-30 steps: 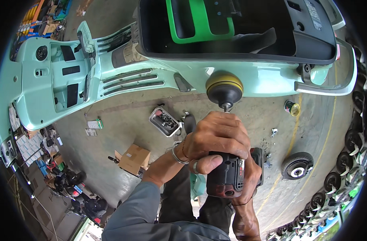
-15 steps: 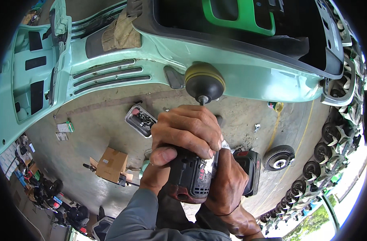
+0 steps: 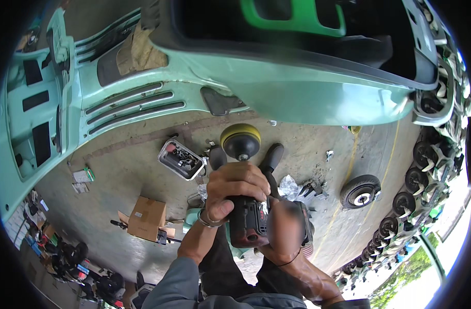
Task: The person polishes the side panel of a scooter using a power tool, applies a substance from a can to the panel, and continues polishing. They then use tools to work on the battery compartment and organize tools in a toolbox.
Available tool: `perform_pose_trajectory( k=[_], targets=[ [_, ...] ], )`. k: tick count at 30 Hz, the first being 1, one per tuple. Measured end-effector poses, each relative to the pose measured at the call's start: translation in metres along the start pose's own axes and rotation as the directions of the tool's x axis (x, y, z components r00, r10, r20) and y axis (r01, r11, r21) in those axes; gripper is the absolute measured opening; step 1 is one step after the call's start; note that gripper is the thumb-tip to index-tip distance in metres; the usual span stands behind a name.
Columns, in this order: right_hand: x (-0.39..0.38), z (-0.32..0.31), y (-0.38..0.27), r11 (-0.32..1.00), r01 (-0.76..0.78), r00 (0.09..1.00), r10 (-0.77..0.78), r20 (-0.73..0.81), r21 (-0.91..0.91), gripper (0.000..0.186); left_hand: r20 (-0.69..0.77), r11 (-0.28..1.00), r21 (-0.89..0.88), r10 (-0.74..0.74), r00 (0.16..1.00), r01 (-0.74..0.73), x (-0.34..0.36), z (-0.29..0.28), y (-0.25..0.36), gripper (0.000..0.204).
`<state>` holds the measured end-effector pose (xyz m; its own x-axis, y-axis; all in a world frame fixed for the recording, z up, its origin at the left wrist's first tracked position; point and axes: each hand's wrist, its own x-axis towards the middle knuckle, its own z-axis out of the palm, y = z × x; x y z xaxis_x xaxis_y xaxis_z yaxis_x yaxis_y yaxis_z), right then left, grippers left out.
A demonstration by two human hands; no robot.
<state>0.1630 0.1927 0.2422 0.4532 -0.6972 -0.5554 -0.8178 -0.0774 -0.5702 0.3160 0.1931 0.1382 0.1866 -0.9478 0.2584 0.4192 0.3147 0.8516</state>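
Observation:
Both my hands are on a cordless drill (image 3: 244, 226) fitted with a round black and yellow polishing pad (image 3: 240, 140). My left hand (image 3: 235, 186) wraps over the drill's front end, just behind the pad. My right hand (image 3: 287, 234) is closed around its grip and partly smeared, with the battery side showing beyond. The pad hangs apart from the mint-green scooter body (image 3: 307, 98), below its lower edge. A dark open compartment with a green handle-like frame (image 3: 297, 28) lies in the top of that body.
A brown cloth (image 3: 143, 49) lies on the scooter's footboard. On the floor are a metal tray (image 3: 182, 159) of small parts, a cardboard box (image 3: 147, 217), a wheel (image 3: 360, 193) and a crumpled clear bag (image 3: 288, 186). Several scooter chassis (image 3: 403, 203) line the right side.
The drill and pad have come away from the scooter body, back toward me and slightly left. Both hands still grip the drill. The view has shifted a little.

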Motion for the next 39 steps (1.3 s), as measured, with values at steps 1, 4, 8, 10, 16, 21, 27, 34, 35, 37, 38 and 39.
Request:
perform_pose_trajectory(
  k=[1, 4, 8, 10, 16, 21, 27, 34, 35, 37, 38, 39],
  targets=[
    [-0.013, -0.007, 0.012, 0.997, -0.013, 1.000, 0.011, 0.026, 0.082, 0.065, 0.048, 0.996, 0.078, -0.053, 0.997, 0.049, -0.002, 0.013, 0.007, 0.057],
    [-0.060, -0.005, 0.068, 0.961, -0.026, 0.996, 0.001, 0.091, 0.274, 0.080, 0.220, 0.926, 0.370, -0.168, 0.961, 0.077, 0.005, 0.064, 0.025, 0.052],
    [-0.108, -0.009, 0.146, 0.776, -0.167, 0.985, 0.162, 0.063, 0.608, 0.055, 0.497, 0.776, 0.627, -0.335, 0.801, -0.065, 0.025, 0.155, 0.022, 0.065],
    [-0.116, -0.012, 0.185, 0.753, 0.059, 0.976, 0.095, -0.197, 0.656, 0.076, 0.653, 0.780, 0.598, -0.338, 0.678, -0.186, 0.041, 0.190, 0.012, 0.077],
    [-0.099, -0.040, 0.312, 0.755, 0.046, 0.925, 0.214, -0.313, 0.654, 0.077, 0.765, 0.635, 0.643, -0.566, 0.308, -0.429, 0.053, 0.263, -0.094, 0.060],
    [-0.065, -0.063, 0.461, 0.885, -0.041, 0.898, 0.236, -0.371, 0.464, 0.078, 0.715, 0.558, 0.687, -0.634, 0.294, -0.466, 0.042, 0.298, -0.231, 0.053],
    [-0.007, -0.064, 0.600, 0.523, -0.098, 0.932, 0.346, -0.106, 0.847, 0.061, 0.709, 0.516, 0.440, -0.702, -0.068, -0.735, 0.022, 0.290, -0.417, 0.042],
    [0.096, -0.082, 0.604, 0.774, 0.087, 0.909, 0.197, -0.368, 0.627, 0.067, 0.857, 0.613, 0.239, -0.498, -0.134, -0.753, -0.010, 0.264, -0.526, 0.016],
    [0.104, -0.079, 0.610, 0.845, 0.025, 0.928, 0.180, -0.327, 0.535, 0.063, 0.916, 0.610, 0.258, -0.402, -0.012, -0.749, -0.016, 0.267, -0.529, 0.013],
    [0.128, -0.069, 0.613, 0.944, -0.059, 0.961, 0.142, -0.239, 0.323, 0.057, 0.746, 0.560, 0.133, -0.600, -0.289, -0.818, -0.028, 0.248, -0.526, 0.015],
    [0.136, -0.070, 0.618, 0.960, -0.145, 0.989, 0.144, 0.023, 0.238, 0.050, 0.754, 0.560, 0.109, -0.585, -0.299, -0.821, -0.029, 0.246, -0.523, 0.016],
    [0.137, -0.069, 0.619, 0.964, -0.107, 0.993, 0.117, -0.028, 0.243, 0.048, 0.763, 0.559, 0.082, -0.568, -0.308, -0.825, -0.028, 0.245, -0.521, 0.018]
  ],
)
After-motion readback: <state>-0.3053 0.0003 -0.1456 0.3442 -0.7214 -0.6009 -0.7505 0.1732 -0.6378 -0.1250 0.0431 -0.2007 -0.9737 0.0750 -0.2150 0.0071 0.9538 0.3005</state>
